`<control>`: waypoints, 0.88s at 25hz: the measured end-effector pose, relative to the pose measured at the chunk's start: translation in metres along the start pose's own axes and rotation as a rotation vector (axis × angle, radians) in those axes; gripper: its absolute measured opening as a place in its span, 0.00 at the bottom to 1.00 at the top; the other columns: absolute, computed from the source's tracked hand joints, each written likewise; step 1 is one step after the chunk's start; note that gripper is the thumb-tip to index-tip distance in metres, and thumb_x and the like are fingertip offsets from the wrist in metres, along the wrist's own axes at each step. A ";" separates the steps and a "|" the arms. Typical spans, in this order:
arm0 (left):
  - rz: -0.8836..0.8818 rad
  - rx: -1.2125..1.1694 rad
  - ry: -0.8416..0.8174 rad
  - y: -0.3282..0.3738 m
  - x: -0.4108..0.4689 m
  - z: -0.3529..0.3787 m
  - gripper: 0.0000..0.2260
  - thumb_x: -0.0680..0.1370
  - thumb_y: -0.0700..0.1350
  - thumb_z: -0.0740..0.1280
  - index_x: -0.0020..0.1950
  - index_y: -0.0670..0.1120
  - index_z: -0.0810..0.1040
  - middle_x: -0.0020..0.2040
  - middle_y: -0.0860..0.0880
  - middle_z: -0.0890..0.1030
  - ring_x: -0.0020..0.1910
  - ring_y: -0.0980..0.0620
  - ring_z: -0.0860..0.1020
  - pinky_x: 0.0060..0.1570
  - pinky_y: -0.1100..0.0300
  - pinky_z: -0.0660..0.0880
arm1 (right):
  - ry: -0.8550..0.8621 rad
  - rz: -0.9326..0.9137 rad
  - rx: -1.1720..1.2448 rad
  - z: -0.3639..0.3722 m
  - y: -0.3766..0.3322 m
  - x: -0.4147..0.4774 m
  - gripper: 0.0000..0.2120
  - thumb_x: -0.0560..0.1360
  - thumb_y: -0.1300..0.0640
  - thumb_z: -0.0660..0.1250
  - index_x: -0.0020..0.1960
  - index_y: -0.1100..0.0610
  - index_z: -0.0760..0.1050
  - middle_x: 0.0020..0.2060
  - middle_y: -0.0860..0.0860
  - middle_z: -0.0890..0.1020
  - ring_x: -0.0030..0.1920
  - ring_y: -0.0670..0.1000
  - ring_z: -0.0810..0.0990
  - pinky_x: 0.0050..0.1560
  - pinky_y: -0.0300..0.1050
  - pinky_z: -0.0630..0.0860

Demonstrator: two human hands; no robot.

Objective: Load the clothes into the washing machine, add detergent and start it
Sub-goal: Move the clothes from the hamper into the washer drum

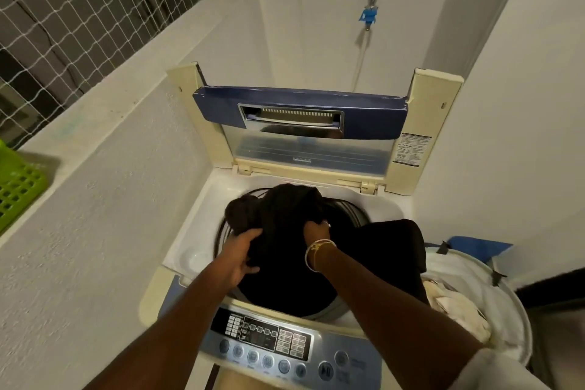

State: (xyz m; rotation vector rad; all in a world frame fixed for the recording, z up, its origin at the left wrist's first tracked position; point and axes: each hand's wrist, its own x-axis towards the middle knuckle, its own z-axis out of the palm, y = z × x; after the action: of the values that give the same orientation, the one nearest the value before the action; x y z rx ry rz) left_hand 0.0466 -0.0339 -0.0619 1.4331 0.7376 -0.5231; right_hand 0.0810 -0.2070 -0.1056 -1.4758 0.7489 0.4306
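Nearest, at the bottom centre of the frame, the control panel (272, 342) of the washing machine (190, 231) shows its row of round buttons, none of them under a finger; starting the wash looks like a step not yet reached, and no detergent container can be seen anywhere in view. Just past the panel, both forearms reach in from the lower corners toward the middle of the frame; the left hand (242, 255) is clenched on the left side of a dark garment (278, 215), fingers curled into the cloth, and the right hand (316, 231), with a bracelet (315, 252) at the wrist, grips a bunch of the same cloth from the right. The garment sits bundled over the mouth of the drum (354, 215), partly inside and partly heaped above the rim, with a fold draped off toward the right; loading seems to be underway rather than finished. At the lower right a white laundry bag (474, 275) holds pale clothes (456, 307), so more appears left to load. Farther back, at the centre, the lid (300, 111) stands raised.
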 end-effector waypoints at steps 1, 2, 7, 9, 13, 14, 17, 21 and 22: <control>-0.009 0.136 0.000 -0.007 0.008 0.002 0.19 0.75 0.50 0.72 0.65 0.50 0.74 0.58 0.43 0.82 0.53 0.42 0.80 0.46 0.49 0.77 | -0.011 -0.014 -0.273 -0.009 0.008 0.003 0.32 0.78 0.55 0.64 0.76 0.63 0.54 0.70 0.62 0.68 0.68 0.62 0.70 0.67 0.54 0.69; -0.010 0.223 -0.006 -0.013 0.014 0.005 0.20 0.74 0.49 0.73 0.64 0.51 0.73 0.57 0.44 0.82 0.54 0.43 0.80 0.46 0.51 0.77 | -0.014 -0.094 -0.593 -0.018 0.014 0.006 0.35 0.75 0.54 0.67 0.76 0.62 0.55 0.69 0.62 0.69 0.68 0.63 0.70 0.67 0.54 0.69; 0.031 0.381 -0.057 -0.020 0.020 0.034 0.14 0.78 0.47 0.69 0.64 0.49 0.77 0.55 0.48 0.82 0.53 0.49 0.79 0.50 0.54 0.73 | -0.108 -0.396 -2.002 -0.069 0.025 -0.012 0.22 0.80 0.49 0.58 0.72 0.52 0.67 0.69 0.56 0.72 0.70 0.62 0.66 0.69 0.61 0.60; 0.048 0.422 -0.056 -0.024 0.017 0.044 0.12 0.80 0.45 0.67 0.64 0.48 0.78 0.50 0.47 0.82 0.46 0.50 0.78 0.41 0.58 0.73 | -0.078 -0.418 -2.079 -0.067 0.019 -0.019 0.20 0.80 0.50 0.57 0.70 0.53 0.70 0.68 0.55 0.73 0.69 0.61 0.67 0.67 0.60 0.62; 0.063 0.483 -0.022 -0.029 0.013 0.050 0.11 0.80 0.42 0.64 0.61 0.49 0.78 0.46 0.45 0.81 0.40 0.51 0.76 0.33 0.60 0.72 | -0.057 -0.596 -1.760 -0.050 0.008 -0.022 0.15 0.81 0.60 0.55 0.61 0.57 0.77 0.59 0.56 0.80 0.59 0.60 0.79 0.55 0.53 0.76; 0.057 0.475 -0.013 -0.029 0.012 0.047 0.11 0.80 0.41 0.63 0.60 0.50 0.78 0.47 0.45 0.81 0.41 0.50 0.77 0.35 0.59 0.72 | -0.029 -0.650 -1.643 -0.043 0.001 -0.022 0.15 0.81 0.61 0.54 0.62 0.59 0.76 0.59 0.58 0.78 0.58 0.61 0.79 0.54 0.54 0.76; 0.015 0.394 0.025 -0.032 0.011 0.039 0.13 0.79 0.40 0.60 0.61 0.52 0.74 0.50 0.44 0.81 0.44 0.49 0.78 0.38 0.56 0.75 | -0.068 -0.764 -1.230 -0.008 -0.018 -0.017 0.17 0.79 0.63 0.57 0.66 0.62 0.70 0.65 0.60 0.72 0.62 0.62 0.75 0.59 0.53 0.72; 0.065 0.306 0.042 -0.034 0.014 0.024 0.13 0.79 0.40 0.61 0.61 0.51 0.75 0.49 0.44 0.83 0.44 0.50 0.79 0.38 0.56 0.75 | -0.255 -0.752 -0.633 0.040 -0.034 -0.033 0.12 0.76 0.69 0.60 0.58 0.66 0.74 0.55 0.61 0.77 0.57 0.58 0.76 0.55 0.40 0.68; 0.081 0.304 0.047 -0.034 0.016 0.020 0.13 0.78 0.39 0.61 0.60 0.51 0.77 0.47 0.44 0.83 0.43 0.49 0.79 0.38 0.57 0.74 | -0.275 -0.702 -0.560 0.044 -0.031 -0.036 0.13 0.76 0.68 0.61 0.60 0.64 0.74 0.56 0.60 0.78 0.57 0.57 0.76 0.56 0.40 0.69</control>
State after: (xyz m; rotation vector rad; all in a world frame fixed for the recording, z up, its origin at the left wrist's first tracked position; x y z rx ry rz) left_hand 0.0358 -0.0546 -0.0970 1.7555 0.6533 -0.5567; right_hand 0.0855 -0.1595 -0.0614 -2.0267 -0.1527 0.2954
